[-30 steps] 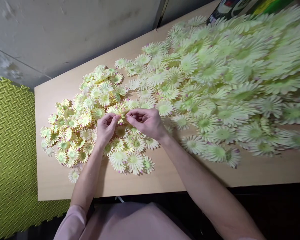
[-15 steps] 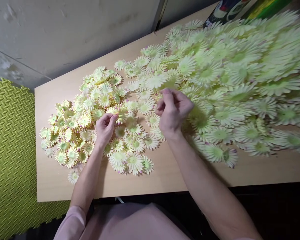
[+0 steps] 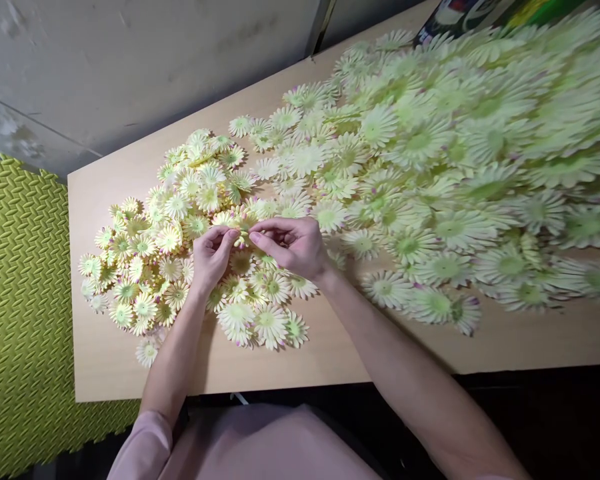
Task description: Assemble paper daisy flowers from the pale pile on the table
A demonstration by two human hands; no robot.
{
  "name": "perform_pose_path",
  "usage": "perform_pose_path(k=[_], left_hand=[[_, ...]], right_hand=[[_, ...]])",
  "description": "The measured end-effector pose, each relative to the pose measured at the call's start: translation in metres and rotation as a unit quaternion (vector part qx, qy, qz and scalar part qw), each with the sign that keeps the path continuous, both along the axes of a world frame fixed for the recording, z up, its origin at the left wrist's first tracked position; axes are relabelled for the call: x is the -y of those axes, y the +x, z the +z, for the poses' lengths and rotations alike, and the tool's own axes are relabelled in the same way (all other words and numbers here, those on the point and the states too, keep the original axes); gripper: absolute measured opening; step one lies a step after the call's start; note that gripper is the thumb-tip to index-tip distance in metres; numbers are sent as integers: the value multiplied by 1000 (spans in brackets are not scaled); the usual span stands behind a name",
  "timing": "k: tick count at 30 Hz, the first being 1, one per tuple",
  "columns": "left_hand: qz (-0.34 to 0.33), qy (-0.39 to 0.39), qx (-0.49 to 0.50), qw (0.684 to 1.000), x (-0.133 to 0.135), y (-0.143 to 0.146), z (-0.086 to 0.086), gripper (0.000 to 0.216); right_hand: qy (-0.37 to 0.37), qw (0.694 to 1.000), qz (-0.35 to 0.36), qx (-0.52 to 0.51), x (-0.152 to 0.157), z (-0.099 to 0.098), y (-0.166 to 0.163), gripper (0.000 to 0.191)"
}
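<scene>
My left hand [image 3: 212,257] pinches a pale yellow artificial flower head [image 3: 243,224] with purple-tipped petals between thumb and forefinger. From the other side, my right hand [image 3: 299,249] has its thumb and fingertips closed at that flower's edge. Exactly what lies between the right fingertips is too small to make out. Smaller layered flower heads [image 3: 143,247] are heaped left of my left hand. Beneath and in front of both hands lie more loose flower heads [image 3: 270,323].
A large spread of pale flower heads [image 3: 443,230] covers the table's right side. The wooden table [image 3: 130,367] meets a grey wall [image 3: 155,60] behind. A green foam mat [image 3: 23,300] stands at left. A dark printed package [image 3: 453,17] sits at the back right.
My right hand has moved left from over the large flower spread to meet my left hand at the held flower head. My left hand has stayed almost still.
</scene>
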State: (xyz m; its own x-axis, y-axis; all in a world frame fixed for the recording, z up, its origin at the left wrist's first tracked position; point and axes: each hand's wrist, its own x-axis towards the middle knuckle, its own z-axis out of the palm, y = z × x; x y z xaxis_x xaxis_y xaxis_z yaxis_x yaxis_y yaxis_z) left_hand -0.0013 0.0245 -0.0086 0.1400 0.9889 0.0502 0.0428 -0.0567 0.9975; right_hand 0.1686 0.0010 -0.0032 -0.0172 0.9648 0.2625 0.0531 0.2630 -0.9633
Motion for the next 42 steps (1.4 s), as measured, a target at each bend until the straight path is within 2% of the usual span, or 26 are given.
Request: perform_pose_path(k=[21,32,37,39,42], left_hand=[[-3,8,-5,1000,0,0,-2,32],[-20,14,-19,1000,1,1,-2,34],[-2,13,-10,1000,0,0,0,37],[8,12,-5,1000,-1,-1,1,37],[10,7,4,1000,-1,-1,3,37]], right_hand=[[7,999,-12,29,-1,-6,0,13],[17,997,-47,56,-1,3,-3,7],[29,993,-110,44,-4,0,3,8],[28,984,-177,9,-9,-3,9,9],[21,945,-317,-78,-17,-7,20,11]])
